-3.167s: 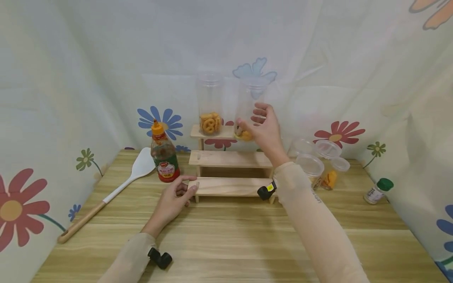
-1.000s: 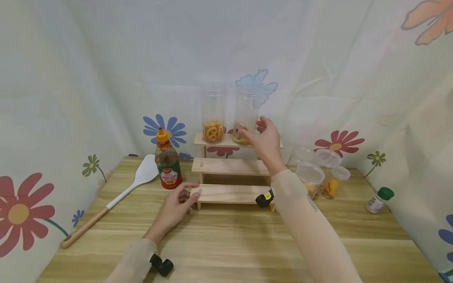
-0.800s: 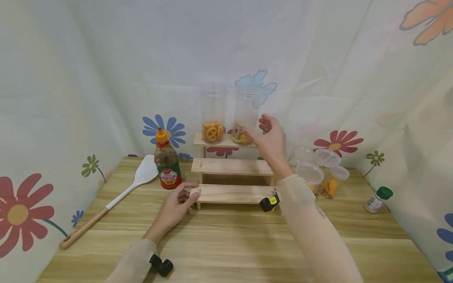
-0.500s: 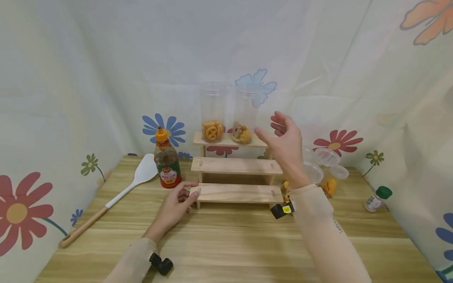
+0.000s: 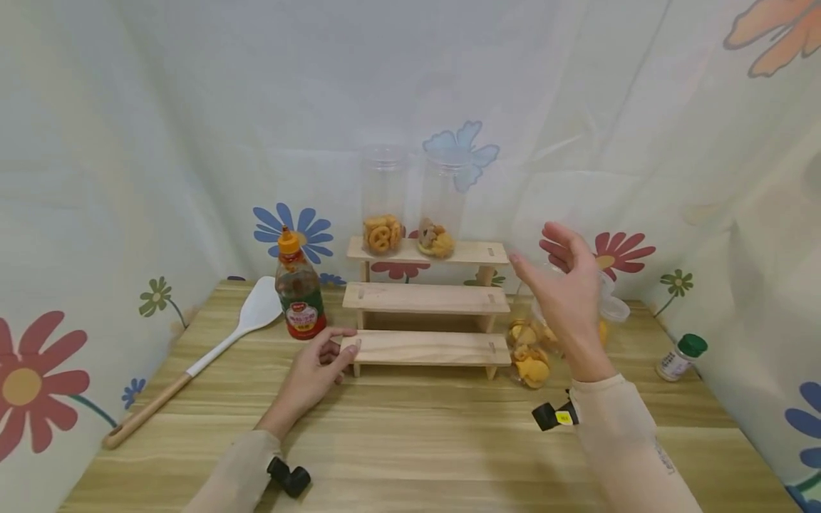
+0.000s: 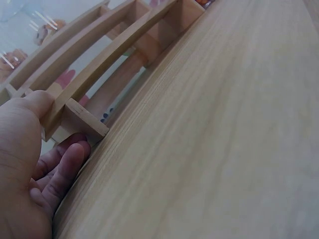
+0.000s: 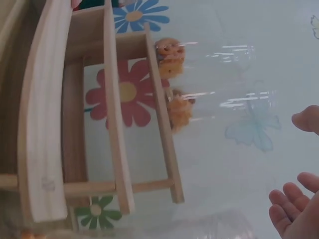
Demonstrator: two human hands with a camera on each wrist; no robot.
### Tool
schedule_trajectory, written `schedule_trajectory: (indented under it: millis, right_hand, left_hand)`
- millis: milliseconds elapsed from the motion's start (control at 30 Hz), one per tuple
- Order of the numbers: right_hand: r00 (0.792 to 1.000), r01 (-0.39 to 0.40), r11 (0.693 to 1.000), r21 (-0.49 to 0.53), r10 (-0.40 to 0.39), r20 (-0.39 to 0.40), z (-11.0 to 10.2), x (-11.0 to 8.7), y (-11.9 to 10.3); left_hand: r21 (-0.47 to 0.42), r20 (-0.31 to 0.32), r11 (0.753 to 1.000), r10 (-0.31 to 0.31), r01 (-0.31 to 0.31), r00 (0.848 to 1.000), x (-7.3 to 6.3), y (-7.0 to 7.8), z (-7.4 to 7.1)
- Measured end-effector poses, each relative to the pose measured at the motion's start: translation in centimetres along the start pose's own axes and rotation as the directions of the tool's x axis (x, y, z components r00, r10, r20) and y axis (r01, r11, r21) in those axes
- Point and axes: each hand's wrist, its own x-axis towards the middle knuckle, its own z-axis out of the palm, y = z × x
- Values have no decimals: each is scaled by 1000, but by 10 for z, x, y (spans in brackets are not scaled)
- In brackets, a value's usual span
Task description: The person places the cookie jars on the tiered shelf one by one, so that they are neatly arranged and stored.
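The left hand rested on the table at the near left corner of the wooden step shelf, thumb laid on the end of the lowest step and fingers loosely curled beside its leg, steadying rather than gripping it. The right hand hung in the air with fingers spread and holding nothing, just above and in front of a cluster of clear lidded tubs of yellow snacks at the shelf's right end. On the top step stood two tall clear jars, the left jar with ring biscuits and the right jar with mixed pieces, side by side and upright. The likeliest trouble seemed to lie with the tubs: they were stacked close together, so a hand coming down on one might nudge its neighbours or tip the upper ones, and the smooth plastic could slip in a loose hold. A knock to the shelf could also rock the tall jars, which looked top-heavy. To the left a sauce bottle stood near the shelf, a white spatula lay behind it, and a small green-capped bottle sat far right.
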Motion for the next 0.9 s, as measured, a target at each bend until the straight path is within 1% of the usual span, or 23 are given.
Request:
schedule_trajectory:
  millis: [167,233,400,667,900]
  right_hand:
    - [997,-15,999,-47,11,-72,-19,-10,11]
    - [996,-22,998,-58,17,-87,-26,-13,16]
    - [996,-33,997,-63,27,-89,-36,-23,33]
    - [995,-32,999,-35,28,-98,-40,-42,58]
    - [988,-143,988,-50,139,-64,-43,-55,77]
  left_hand:
    - [7,7,1000,3,-3,1000,1,-2,1]
    - [11,7,1000,3,-3,1000,2,-4,0]
    - [24,-2,1000,5,-5,1000,2,-5,-1]
    - [31,3,999,-8,8,1000,0,-3,-2]
    - [23,0,1000,-5,5,1000,0,-1,-1]
